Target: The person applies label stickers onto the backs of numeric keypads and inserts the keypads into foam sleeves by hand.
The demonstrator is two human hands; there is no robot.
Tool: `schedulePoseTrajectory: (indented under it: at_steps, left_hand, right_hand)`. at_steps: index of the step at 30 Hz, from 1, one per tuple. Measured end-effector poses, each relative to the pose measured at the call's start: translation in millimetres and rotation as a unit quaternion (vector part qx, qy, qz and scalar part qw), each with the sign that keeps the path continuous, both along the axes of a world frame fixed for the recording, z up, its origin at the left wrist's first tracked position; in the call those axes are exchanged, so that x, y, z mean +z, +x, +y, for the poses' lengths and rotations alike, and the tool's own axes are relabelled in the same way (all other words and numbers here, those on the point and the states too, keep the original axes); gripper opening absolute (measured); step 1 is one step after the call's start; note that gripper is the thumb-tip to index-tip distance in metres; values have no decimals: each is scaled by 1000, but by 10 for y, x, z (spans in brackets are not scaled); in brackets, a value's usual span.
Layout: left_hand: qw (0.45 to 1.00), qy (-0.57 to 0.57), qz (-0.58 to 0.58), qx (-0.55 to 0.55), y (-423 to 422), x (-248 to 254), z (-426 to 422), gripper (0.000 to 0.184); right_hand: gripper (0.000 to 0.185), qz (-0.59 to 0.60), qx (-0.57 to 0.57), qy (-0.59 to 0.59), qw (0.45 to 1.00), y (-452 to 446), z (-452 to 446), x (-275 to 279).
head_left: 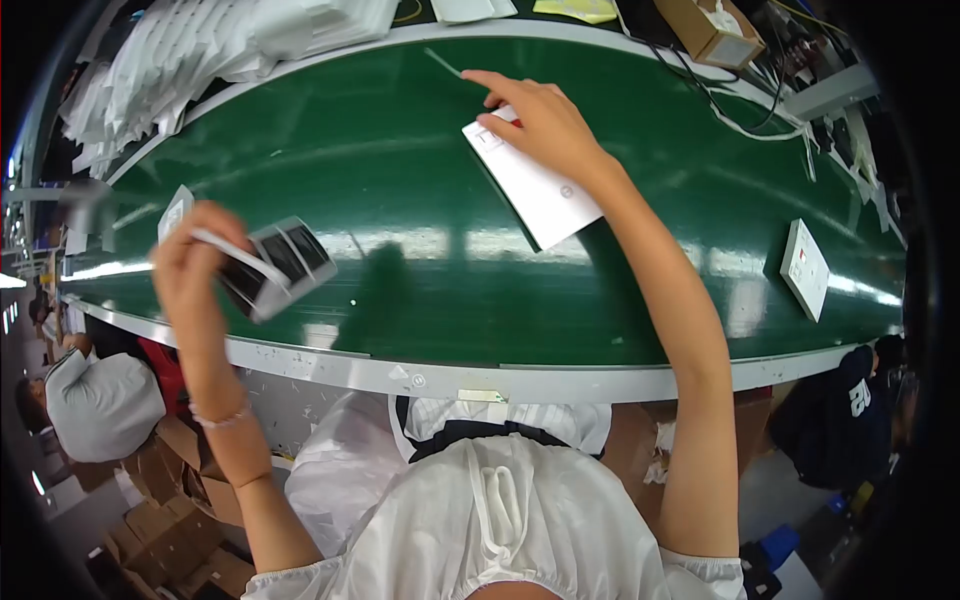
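Observation:
On the left, my left hand (pixel 200 255) is closed on a strip of dark, white-edged labels (pixel 290 255), blurred by motion and raised over the green table. My right hand (pixel 540 125) rests on the upper end of a flat white box (pixel 545 195), its index finger stretched out and the fingers apart. The fingertip meets a thin pale strip (pixel 443 62) lying beyond the box. Beside my left hand is a small white piece (pixel 176 213), partly hidden by the fingers.
Another white box (pixel 804 270) lies at the right. White bags (pixel 230 45) are stacked at the back left. Cables (pixel 700 85) and an open cardboard box (pixel 712 35) occupy the back right. Two people sit beyond the near edge, one on each side.

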State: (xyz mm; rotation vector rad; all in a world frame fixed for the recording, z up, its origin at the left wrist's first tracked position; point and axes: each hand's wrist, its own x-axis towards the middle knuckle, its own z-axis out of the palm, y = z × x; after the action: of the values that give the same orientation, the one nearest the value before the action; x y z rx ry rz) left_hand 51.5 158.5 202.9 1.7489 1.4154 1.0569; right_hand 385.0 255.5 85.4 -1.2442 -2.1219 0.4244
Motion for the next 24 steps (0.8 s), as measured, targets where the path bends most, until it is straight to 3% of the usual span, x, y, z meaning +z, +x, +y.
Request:
schedulePoseTrajectory:
  at_steps: [3,5,6,8,10,11,13,15,18,24]
  left_hand:
    - [949,-251,8,-190,601,-295,-29,24]
    - [897,-356,130,-228,1008,-385,20,37]
    - [886,-311,215,-267,1181,-454,57,44]
    - [933,-178,231,-213,1455,-680,19,46]
    - [958,-128,213,-145,1600,-818,11,57]
    - [957,-135,213,-145,1600,-866,25,57]
    - [964,-188,150,-118,1570,-954,75,66]
    - [965,-171,151,-128,1553,-1067,66,74]
    - [963,-179,144,-137,1540,-1117,46,90]
    - [949,-226,164,-147,1567,-1071,97,93]
  right_hand:
    - [45,-66,-76,-40,994,-103,-149,-74]
    - [26,-4,-113,105,988,19,-380,-81]
    - [26,-11,-116,93,989,89,-483,-26]
    - [15,102,-157,138,973,238,-623,174]
    - [9,226,-201,-25,953,309,-798,321]
    - [9,226,-201,-32,953,320,-850,325]
    - [9,330,-223,-203,894,329,-901,318]
    - [5,321,-249,-280,870,338,-928,320]
    - [5,312,-234,-300,871,362,-929,255]
    - [7,318,-228,-326,860,426,-976,202]
